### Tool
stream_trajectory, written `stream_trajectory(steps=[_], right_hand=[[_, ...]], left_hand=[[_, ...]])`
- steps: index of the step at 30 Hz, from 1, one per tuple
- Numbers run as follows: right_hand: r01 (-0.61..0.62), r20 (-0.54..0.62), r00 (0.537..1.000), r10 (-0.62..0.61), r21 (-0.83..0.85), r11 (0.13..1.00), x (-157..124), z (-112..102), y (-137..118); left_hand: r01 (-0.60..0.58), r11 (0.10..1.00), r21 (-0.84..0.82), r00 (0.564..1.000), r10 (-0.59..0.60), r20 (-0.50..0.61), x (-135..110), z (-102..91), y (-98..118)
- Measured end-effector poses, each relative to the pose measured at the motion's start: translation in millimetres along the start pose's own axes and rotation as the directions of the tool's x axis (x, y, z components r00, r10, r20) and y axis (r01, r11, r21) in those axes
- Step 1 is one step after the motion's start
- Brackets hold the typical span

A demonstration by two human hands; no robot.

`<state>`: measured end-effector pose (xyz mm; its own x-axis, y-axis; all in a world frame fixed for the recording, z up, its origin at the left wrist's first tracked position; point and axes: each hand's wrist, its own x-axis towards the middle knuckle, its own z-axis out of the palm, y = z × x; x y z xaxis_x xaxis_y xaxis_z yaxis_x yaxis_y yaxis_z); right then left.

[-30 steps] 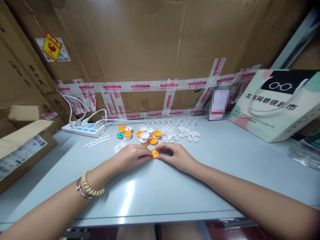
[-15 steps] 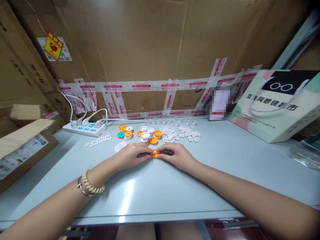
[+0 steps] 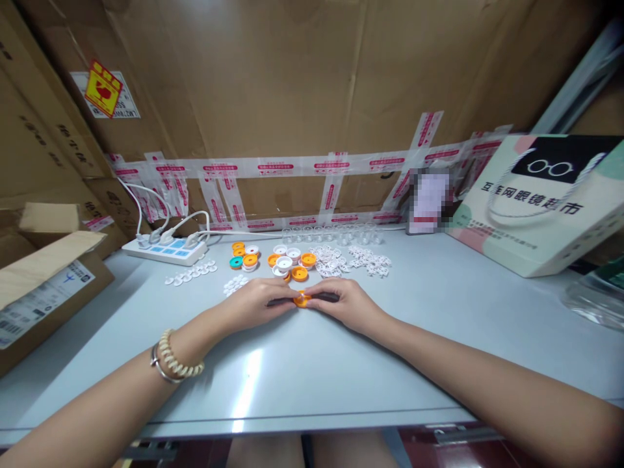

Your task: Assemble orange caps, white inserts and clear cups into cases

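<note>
Between my fingertips, low over the table, is a small round orange plastic cap (image 3: pixel 303 302) with something pale at its centre, too small to make out. My left hand (image 3: pixel 258 302) pinches its left side, and my right hand (image 3: pixel 346 302) grips the right side. Fingertips partly cover it. Just beyond lie several orange and white round caps (image 3: pixel 299 274), some stacked. Small white plastic pieces (image 3: pixel 331 261) are heaped to their right, and little white discs (image 3: pixel 236 285) lie by my left hand.
A white power strip (image 3: pixel 166 249) with plugs sits at the back left, near an open cardboard box (image 3: pixel 53 279). Clear round pieces (image 3: pixel 331 235) line the back. A phone (image 3: pixel 429 201) leans by a paper bag (image 3: pixel 536 208) on the right.
Both hands stay almost in place. My fingertips have shifted slightly over the orange cap, and its pale centre looks a little different.
</note>
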<state>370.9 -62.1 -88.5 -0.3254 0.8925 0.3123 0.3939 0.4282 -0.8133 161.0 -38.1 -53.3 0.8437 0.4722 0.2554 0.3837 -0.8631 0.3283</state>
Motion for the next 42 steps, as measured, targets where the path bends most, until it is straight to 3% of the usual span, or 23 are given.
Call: stream_trajectory(steps=[21, 31, 42], right_hand=[[-0.010, 0.026, 1.000, 0.010, -0.034, 0.999, -0.1, -1.0, -1.4], [0.047, 0.037, 0.998, -0.045, -0.062, 0.997, 0.0, -0.9, 0.1], [0.180, 0.048, 0.984, -0.174, -0.199, 0.963, -0.7, -0.4, 0.0]], left_hand=[[-0.056, 0.998, 0.031, 0.998, 0.057, -0.024, -0.4, 2.7, -1.0], [-0.038, 0.998, 0.053, 0.999, 0.038, -0.002, -2.0, 3.1, 0.2], [-0.030, 0.997, 0.064, 0.999, 0.028, 0.033, -2.8, 4.0, 1.0]])
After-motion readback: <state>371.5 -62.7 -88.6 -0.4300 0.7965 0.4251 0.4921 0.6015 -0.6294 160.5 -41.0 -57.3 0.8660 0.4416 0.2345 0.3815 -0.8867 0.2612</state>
